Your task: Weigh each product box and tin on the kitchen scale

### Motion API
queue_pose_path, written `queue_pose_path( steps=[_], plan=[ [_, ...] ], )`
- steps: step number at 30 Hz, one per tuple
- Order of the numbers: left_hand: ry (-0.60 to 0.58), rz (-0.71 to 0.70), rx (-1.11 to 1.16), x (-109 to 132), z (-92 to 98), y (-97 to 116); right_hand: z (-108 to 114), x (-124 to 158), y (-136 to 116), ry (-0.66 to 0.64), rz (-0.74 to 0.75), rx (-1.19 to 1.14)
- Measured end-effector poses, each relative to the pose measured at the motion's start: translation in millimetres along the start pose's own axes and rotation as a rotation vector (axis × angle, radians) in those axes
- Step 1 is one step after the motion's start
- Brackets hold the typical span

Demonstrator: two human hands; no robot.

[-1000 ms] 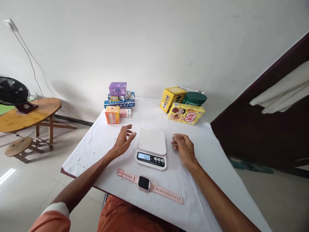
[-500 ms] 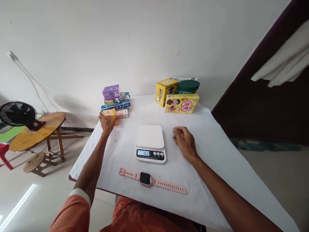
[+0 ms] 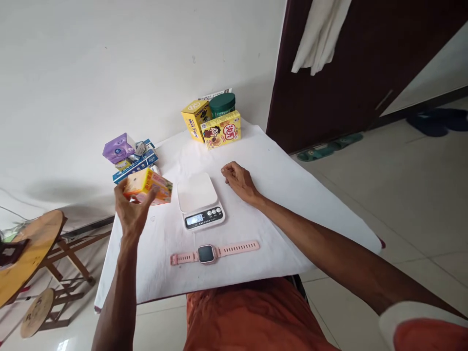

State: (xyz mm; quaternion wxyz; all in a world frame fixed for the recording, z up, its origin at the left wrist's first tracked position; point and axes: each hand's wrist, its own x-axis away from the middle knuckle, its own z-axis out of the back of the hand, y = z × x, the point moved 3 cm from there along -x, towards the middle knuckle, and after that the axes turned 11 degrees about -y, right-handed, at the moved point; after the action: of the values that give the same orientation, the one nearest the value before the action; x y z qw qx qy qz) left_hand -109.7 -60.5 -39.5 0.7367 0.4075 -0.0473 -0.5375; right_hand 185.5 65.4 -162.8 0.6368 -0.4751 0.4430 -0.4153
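Note:
My left hand [image 3: 132, 210] grips an orange-and-yellow printed pack [image 3: 160, 187] between thumb and fingers, raised above the left side of the table. The white digital kitchen scale [image 3: 196, 194] stands right of it with a bare platform and a lit display; its digits are blurred. My right hand [image 3: 242, 183] rests on the cloth to the right of the scale, fingers curled in, with nothing visible in them. In front of the scale lies a pink-strapped smartwatch [image 3: 206, 254], face up with a dark screen.
Behind my left hand, a purple tissue pack [image 3: 119, 148] sits on a blue long box [image 3: 136, 166] among other packages. At the back stand a yellow cube box [image 3: 196, 118], a green-lidded tub [image 3: 223, 103] and a yellow snack box [image 3: 224, 130]. A round wooden table [image 3: 32, 248] stands left.
My left hand has lifted the orange-and-yellow pack off the table and tilted it, bringing it nearer the scale. The view has swung right. My right hand stays beside the scale.

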Motion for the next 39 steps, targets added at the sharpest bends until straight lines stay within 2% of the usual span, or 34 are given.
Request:
queue_pose_path(
  steps=[4,7,9,16,20,24,27,30,32,35,39],
  plan=[
    [-0.107,-0.129,0.03,15,-42.2,41,1,1,-2,-0.003,-0.014,0.033],
    [-0.168,-0.148,-0.008,20,-69.2,58,2,-1,-2,-0.01,-0.005,0.037],
    [-0.186,-0.139,-0.043,21,-80.5,64,2,-3,-1,-0.01,0.009,0.039],
    [-0.141,-0.115,-0.113,20,-95.0,66,2,-5,2,-0.011,0.011,0.035],
    [-0.146,-0.164,-0.116,25,-89.0,61,3,-3,0,-0.016,0.009,0.03],
    [-0.18,-0.198,0.008,27,-66.9,38,3,0,-4,-0.022,0.011,0.049],
    [-0.173,-0.127,0.116,24,-54.7,0,3,1,-5,-0.022,0.006,0.051],
    [-0.199,0.036,0.261,23,-58.6,-47,2,2,-3,-0.025,-0.001,0.042],
    [-0.222,0.095,0.341,24,-66.4,-70,1,3,-2,-0.03,-0.005,0.035],
    [-0.252,0.081,0.379,26,-74.9,-84,0,4,1,-0.037,-0.012,0.034],
    [-0.288,0.089,0.381,26,-75.5,-84,-1,5,1,-0.045,-0.028,0.041]
  ],
)
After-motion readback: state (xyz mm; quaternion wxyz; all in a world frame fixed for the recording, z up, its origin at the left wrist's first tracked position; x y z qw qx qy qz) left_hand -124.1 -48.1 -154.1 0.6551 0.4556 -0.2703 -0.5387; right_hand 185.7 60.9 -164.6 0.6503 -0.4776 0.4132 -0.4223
